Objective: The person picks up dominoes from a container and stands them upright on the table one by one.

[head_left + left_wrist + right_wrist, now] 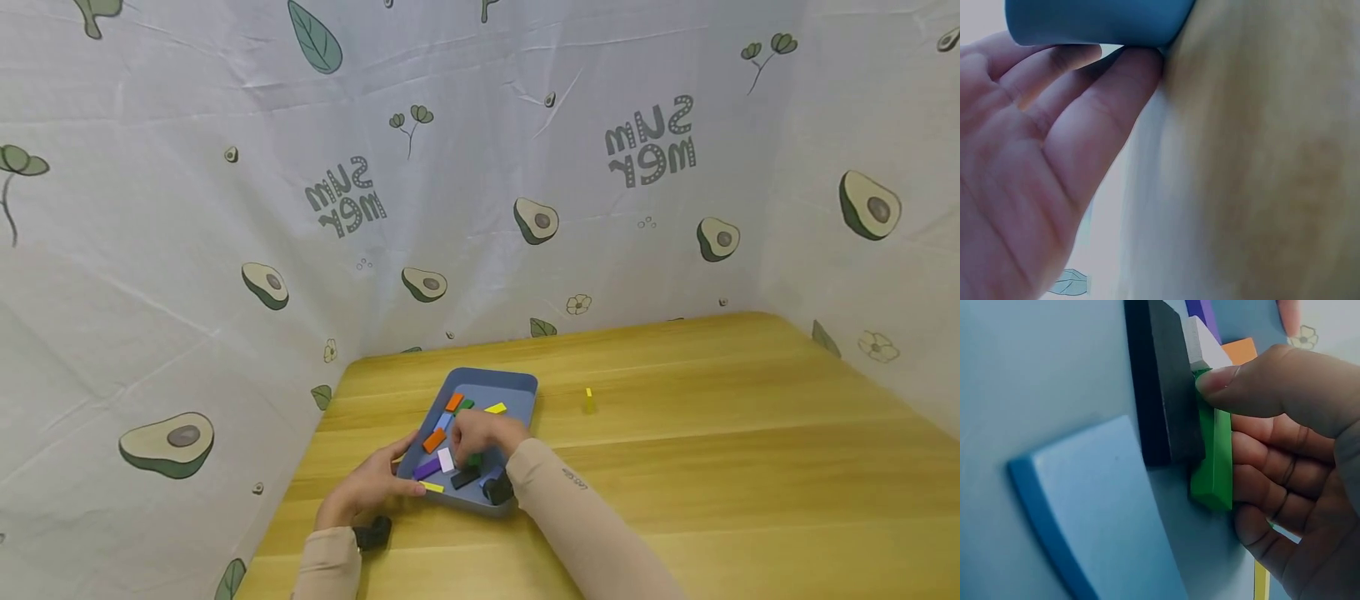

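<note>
From the head view, the left hand [375, 486] had the near-left corner of the blue tray [491, 379] clasped, fingers along the side, thumb at the near edge, likely to steady it on the table [697, 400]. And over the tray came the right hand [480, 437], knuckles up, its fingers folded and its grip hidden from here. Loose inside lay an orange block [454, 402], a purple block [427, 468] and a yellow block [496, 408], among others. Out on the wood, right of the tray, a yellow piece [589, 398] stood apart!

Across to the left wrist: fingertips met the tray's wall from outside, a sensible hold, it seemed, leaving the inside free for the other hand.

Now the right wrist, and there was the pinch! Thumb on one face of a green block [1213, 462], fingers behind it, inside the tray; gripping the narrow sides probably suited such tight quarters. Crowding it was a black block [1166, 387], just beside, whether touching I couldn't tell, with a white block [1202, 344] by its far end. A light blue block [1097, 506] lay nearest the lens, beyond the black one.
</note>
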The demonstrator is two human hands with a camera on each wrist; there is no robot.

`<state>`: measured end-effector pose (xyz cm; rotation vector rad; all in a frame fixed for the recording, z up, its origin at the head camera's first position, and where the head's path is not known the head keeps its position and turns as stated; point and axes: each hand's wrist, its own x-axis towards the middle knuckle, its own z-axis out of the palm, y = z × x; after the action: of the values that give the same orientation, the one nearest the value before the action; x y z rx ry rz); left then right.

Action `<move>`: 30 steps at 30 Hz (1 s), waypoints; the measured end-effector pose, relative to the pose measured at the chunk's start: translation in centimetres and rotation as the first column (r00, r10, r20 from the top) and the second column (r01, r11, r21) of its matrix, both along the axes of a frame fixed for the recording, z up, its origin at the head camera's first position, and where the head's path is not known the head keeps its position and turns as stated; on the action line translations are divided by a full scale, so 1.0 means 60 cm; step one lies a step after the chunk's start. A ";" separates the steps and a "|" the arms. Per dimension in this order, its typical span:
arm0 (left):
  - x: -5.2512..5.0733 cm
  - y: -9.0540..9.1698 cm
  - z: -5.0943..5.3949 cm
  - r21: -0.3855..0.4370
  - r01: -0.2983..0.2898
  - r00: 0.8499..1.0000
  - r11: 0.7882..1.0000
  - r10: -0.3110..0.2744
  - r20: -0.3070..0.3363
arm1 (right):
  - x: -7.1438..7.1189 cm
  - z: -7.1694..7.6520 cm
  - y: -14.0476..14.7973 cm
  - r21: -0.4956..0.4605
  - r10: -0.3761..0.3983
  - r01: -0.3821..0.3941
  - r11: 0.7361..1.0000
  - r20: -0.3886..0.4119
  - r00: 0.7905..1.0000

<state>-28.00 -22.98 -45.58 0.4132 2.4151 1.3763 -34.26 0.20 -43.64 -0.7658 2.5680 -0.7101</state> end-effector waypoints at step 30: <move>-0.004 -0.005 -0.004 -0.008 0.042 0.999 0.999 -0.042 -0.005 | 0.015 0.055 0.037 -0.375 0.080 -0.091 0.922 -0.045 0.996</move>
<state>-28.24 -23.29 -45.79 0.4631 2.4020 1.3489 -33.34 2.44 -40.36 -1.0040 2.4320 -1.1934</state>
